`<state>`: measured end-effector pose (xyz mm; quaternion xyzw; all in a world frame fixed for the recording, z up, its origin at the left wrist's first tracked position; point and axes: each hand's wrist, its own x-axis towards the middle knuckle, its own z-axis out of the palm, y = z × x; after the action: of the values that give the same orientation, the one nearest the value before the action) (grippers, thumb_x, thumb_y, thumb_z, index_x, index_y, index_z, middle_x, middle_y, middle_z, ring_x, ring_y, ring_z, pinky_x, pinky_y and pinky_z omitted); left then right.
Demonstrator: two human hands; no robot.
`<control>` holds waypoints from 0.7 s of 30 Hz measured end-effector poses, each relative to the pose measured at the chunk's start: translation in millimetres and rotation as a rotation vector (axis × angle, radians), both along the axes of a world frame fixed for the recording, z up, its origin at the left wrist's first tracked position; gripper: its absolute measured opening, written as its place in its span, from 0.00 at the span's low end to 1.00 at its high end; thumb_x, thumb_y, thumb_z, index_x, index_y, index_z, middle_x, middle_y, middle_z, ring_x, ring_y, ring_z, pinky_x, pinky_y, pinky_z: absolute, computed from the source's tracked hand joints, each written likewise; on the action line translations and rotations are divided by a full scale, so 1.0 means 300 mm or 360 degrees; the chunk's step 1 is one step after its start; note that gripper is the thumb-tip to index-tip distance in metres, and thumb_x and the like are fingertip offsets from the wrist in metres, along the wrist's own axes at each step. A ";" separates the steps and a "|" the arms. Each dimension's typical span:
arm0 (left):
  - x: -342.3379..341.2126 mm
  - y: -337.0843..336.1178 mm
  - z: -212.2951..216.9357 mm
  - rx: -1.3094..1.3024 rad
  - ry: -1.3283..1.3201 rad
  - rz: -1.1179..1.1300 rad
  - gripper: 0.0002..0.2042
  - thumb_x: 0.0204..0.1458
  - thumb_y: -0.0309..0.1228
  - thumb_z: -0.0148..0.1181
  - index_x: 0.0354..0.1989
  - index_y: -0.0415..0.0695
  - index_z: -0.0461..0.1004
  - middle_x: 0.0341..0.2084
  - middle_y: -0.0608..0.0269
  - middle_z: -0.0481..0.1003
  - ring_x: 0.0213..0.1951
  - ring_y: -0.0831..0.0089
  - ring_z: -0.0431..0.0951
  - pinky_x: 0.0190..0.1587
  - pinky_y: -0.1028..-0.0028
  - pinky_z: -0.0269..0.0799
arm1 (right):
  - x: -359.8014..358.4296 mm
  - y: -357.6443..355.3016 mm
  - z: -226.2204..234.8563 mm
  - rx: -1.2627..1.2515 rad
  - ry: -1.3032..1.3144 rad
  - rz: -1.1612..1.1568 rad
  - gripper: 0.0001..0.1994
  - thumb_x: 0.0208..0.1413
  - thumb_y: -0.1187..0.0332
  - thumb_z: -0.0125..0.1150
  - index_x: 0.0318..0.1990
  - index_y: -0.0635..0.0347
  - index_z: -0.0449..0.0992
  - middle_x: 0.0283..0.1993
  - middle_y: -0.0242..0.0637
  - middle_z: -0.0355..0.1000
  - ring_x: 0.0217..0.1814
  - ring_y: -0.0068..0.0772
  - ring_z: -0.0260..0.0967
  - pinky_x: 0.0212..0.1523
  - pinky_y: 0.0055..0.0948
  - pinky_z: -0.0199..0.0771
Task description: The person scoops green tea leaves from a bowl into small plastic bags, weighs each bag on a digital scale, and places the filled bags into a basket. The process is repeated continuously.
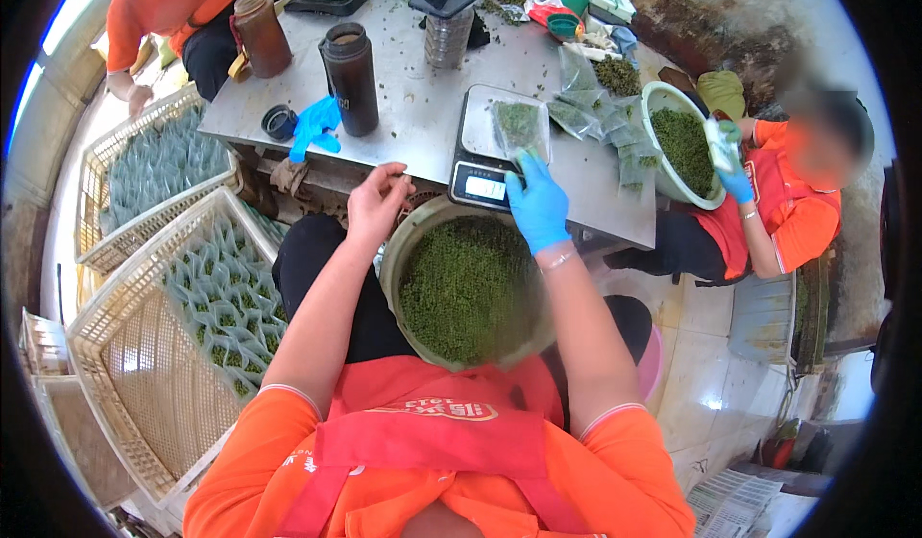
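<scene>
A small clear bag of green herb buds (519,127) lies on the pan of a digital scale (485,146) at the table's front edge. My right hand (540,204), in a blue glove, reaches over the scale's front corner. Its fingertips touch the bag's near edge, while the thumb stands apart beside the display. My bare left hand (377,204) hovers left of the scale with fingers curled together at the tips; whatever they may hold is too small to make out. Below both hands, a round tub (392,283) full of loose green buds sits at my lap.
Several filled bags (579,96) lie right of the scale. A dark flask (350,82), brown jar (261,34) and blue glove (317,127) stand or lie leftward. Crates (134,346) of upright bags flank my left. A co-worker (778,192) sits right beside another tub (655,106); another person (163,10) sits far left.
</scene>
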<state>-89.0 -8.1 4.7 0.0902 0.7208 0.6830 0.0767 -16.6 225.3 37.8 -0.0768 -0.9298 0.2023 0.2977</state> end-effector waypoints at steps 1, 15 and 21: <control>0.001 0.003 -0.004 -0.0006 0.0004 -0.0003 0.11 0.53 0.28 0.55 0.44 0.38 0.70 0.25 0.64 0.77 0.22 0.82 0.73 0.26 0.81 0.69 | -0.031 0.000 0.020 0.0107 -0.0172 -0.0053 0.11 0.53 0.61 0.50 0.40 0.54 0.72 0.52 0.40 0.66 0.38 0.50 0.70 0.34 0.42 0.72; 0.019 0.029 0.021 -0.1104 0.0863 0.0272 0.22 0.38 0.33 0.62 0.47 0.53 0.70 0.27 0.57 0.77 0.30 0.57 0.78 0.33 0.64 0.72 | -0.070 -0.337 0.172 0.0689 -0.0477 0.0591 0.08 0.43 0.66 0.55 0.31 0.56 0.73 0.32 0.38 0.70 0.31 0.40 0.68 0.31 0.40 0.63; 0.012 0.019 0.044 -0.0986 0.1368 0.0314 0.34 0.29 0.31 0.68 0.52 0.52 0.65 0.28 0.59 0.75 0.32 0.59 0.76 0.33 0.64 0.70 | -0.063 -0.343 0.153 0.0557 -0.0488 0.0699 0.07 0.43 0.69 0.52 0.32 0.56 0.72 0.30 0.40 0.70 0.26 0.42 0.71 0.26 0.41 0.66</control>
<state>-85.3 -2.5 18.0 0.2665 0.8600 0.3438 -0.2669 -35.4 122.6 83.7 0.1485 -0.9789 0.0847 0.1120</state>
